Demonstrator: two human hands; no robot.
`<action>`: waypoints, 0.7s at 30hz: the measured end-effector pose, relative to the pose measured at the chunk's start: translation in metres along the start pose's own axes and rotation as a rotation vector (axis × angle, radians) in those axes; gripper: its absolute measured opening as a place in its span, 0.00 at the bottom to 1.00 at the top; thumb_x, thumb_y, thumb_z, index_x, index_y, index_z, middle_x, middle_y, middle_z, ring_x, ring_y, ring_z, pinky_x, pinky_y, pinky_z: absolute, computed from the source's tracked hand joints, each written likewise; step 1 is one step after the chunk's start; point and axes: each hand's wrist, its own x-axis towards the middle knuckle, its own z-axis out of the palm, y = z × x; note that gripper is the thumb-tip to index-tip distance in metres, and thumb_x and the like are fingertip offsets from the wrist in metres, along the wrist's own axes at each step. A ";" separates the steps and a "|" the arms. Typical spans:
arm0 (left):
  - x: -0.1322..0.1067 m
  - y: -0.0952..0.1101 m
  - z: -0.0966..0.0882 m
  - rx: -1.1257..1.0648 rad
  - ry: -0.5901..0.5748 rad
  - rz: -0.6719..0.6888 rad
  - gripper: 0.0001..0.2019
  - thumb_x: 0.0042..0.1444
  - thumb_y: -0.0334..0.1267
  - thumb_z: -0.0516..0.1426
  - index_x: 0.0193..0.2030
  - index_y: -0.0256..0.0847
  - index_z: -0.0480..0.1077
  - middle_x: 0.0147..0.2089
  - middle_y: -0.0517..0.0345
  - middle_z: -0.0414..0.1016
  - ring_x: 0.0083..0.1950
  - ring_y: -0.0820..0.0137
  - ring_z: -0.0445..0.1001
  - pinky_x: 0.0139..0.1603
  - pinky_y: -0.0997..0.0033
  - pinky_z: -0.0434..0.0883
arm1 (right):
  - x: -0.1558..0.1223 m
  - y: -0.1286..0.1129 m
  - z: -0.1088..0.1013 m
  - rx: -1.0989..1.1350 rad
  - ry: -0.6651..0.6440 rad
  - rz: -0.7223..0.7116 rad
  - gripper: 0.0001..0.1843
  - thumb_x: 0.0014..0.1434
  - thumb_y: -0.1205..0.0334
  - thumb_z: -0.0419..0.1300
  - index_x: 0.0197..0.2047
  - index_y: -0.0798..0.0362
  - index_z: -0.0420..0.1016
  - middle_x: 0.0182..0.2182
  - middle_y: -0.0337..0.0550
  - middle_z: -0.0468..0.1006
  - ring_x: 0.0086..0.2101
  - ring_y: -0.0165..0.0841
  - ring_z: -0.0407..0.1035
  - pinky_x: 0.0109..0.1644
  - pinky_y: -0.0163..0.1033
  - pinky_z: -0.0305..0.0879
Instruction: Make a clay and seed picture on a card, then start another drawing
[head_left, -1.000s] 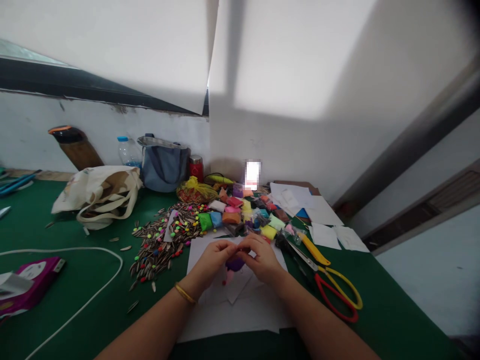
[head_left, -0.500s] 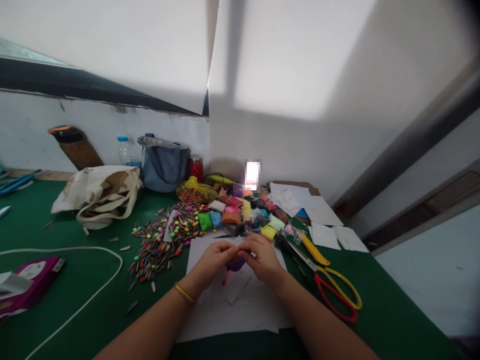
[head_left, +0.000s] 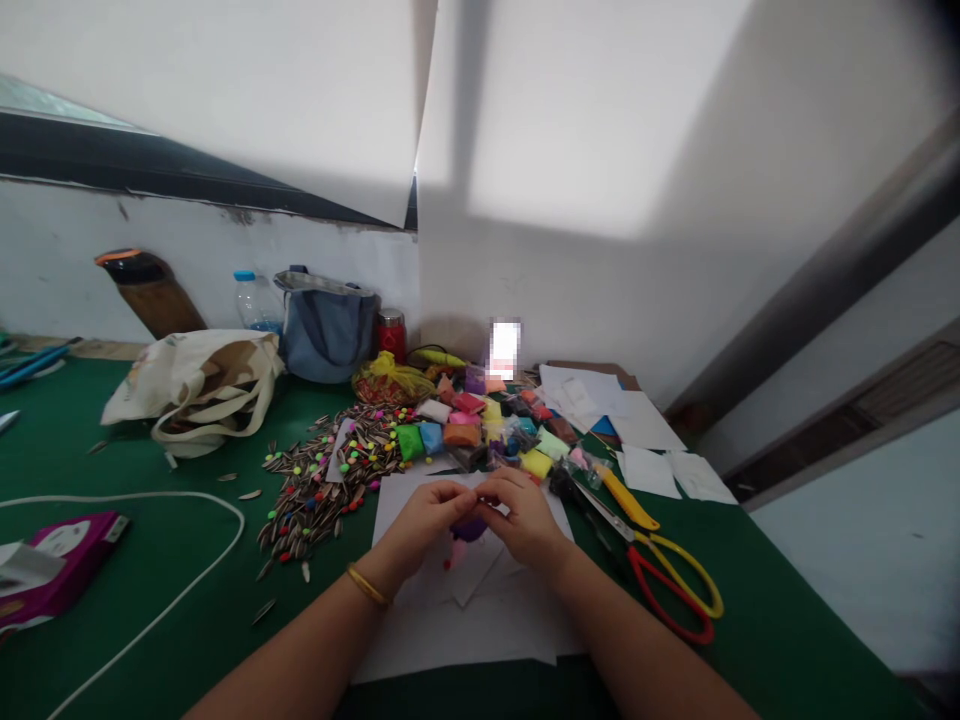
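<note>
My left hand [head_left: 433, 515] and my right hand [head_left: 521, 515] meet over white paper sheets [head_left: 450, 640], fingertips pinched together. Whatever lies between the fingertips is too small or hidden to name. Just beneath them shows a purple lump [head_left: 470, 528], partly covered by the fingers; it looks like modelling clay. A pink piece with a small red ball [head_left: 448, 564] at its end lies below the purple lump. Beyond my hands is a pile of wrapped, coloured clay packets [head_left: 461, 434].
Sunflower seeds mixed with coloured beads [head_left: 315, 500] spread to the left. Scissors [head_left: 660, 570] and a yellow-handled cutter [head_left: 630, 500] lie on the right. Behind stand a blue bag [head_left: 330, 335], a cream bag [head_left: 195, 385] and a red jar [head_left: 391, 335]. A white cable [head_left: 225, 560] crosses the left side.
My hands stay pinched together in almost the same place, with only slight finger movement. Nothing else has visibly moved.
</note>
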 end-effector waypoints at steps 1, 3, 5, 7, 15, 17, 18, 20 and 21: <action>0.000 -0.001 -0.001 -0.005 -0.003 0.001 0.22 0.48 0.55 0.64 0.30 0.33 0.74 0.26 0.58 0.67 0.27 0.73 0.63 0.27 0.74 0.60 | 0.000 -0.001 0.000 0.005 -0.018 0.009 0.07 0.62 0.57 0.62 0.41 0.50 0.79 0.34 0.43 0.76 0.36 0.35 0.69 0.40 0.40 0.66; 0.001 -0.003 -0.002 0.002 0.004 0.009 0.22 0.49 0.54 0.65 0.31 0.33 0.75 0.26 0.57 0.69 0.28 0.73 0.64 0.29 0.74 0.61 | 0.001 -0.002 -0.001 0.015 -0.051 0.010 0.09 0.63 0.58 0.62 0.45 0.49 0.78 0.36 0.44 0.76 0.37 0.35 0.69 0.41 0.40 0.66; 0.002 -0.004 -0.002 0.024 0.018 0.022 0.22 0.49 0.55 0.64 0.30 0.33 0.75 0.26 0.57 0.68 0.28 0.73 0.64 0.29 0.73 0.61 | 0.001 -0.003 -0.002 0.029 -0.060 0.004 0.10 0.64 0.58 0.59 0.47 0.49 0.78 0.36 0.44 0.76 0.38 0.35 0.70 0.42 0.40 0.66; 0.002 -0.004 -0.002 0.043 0.023 0.025 0.23 0.50 0.56 0.63 0.30 0.33 0.75 0.25 0.58 0.67 0.28 0.73 0.63 0.28 0.73 0.60 | 0.000 -0.003 -0.001 0.039 -0.034 0.001 0.09 0.65 0.60 0.58 0.44 0.49 0.79 0.35 0.44 0.75 0.37 0.35 0.69 0.42 0.40 0.66; 0.003 0.000 0.000 0.118 0.046 0.023 0.25 0.48 0.59 0.63 0.28 0.33 0.74 0.25 0.58 0.67 0.28 0.73 0.63 0.28 0.73 0.59 | 0.000 0.000 -0.001 0.002 -0.035 0.001 0.08 0.63 0.57 0.60 0.41 0.50 0.79 0.34 0.44 0.75 0.37 0.35 0.69 0.41 0.39 0.65; 0.004 -0.001 0.000 0.178 0.062 0.040 0.26 0.49 0.61 0.61 0.27 0.34 0.74 0.24 0.59 0.67 0.27 0.73 0.62 0.28 0.73 0.59 | 0.000 0.001 -0.002 -0.014 -0.043 -0.018 0.10 0.65 0.56 0.59 0.42 0.50 0.79 0.35 0.44 0.75 0.37 0.35 0.69 0.41 0.40 0.65; 0.005 -0.001 0.000 0.212 0.072 0.050 0.26 0.49 0.61 0.60 0.26 0.34 0.74 0.23 0.59 0.67 0.27 0.72 0.62 0.28 0.73 0.59 | 0.001 0.001 -0.002 -0.021 -0.042 -0.025 0.10 0.65 0.56 0.58 0.42 0.51 0.79 0.35 0.45 0.75 0.37 0.35 0.69 0.41 0.40 0.65; 0.006 -0.002 0.000 0.260 0.088 0.064 0.26 0.49 0.62 0.60 0.25 0.35 0.74 0.23 0.58 0.68 0.27 0.72 0.63 0.28 0.73 0.59 | 0.001 0.002 -0.002 -0.028 -0.037 -0.031 0.10 0.66 0.57 0.58 0.42 0.51 0.79 0.35 0.45 0.76 0.37 0.35 0.69 0.41 0.40 0.65; 0.006 -0.002 0.000 0.261 0.093 0.063 0.26 0.49 0.61 0.60 0.25 0.35 0.74 0.23 0.57 0.69 0.27 0.71 0.63 0.28 0.73 0.60 | 0.001 0.002 -0.001 -0.028 -0.035 -0.029 0.09 0.65 0.58 0.58 0.42 0.51 0.78 0.35 0.45 0.76 0.37 0.35 0.69 0.41 0.40 0.66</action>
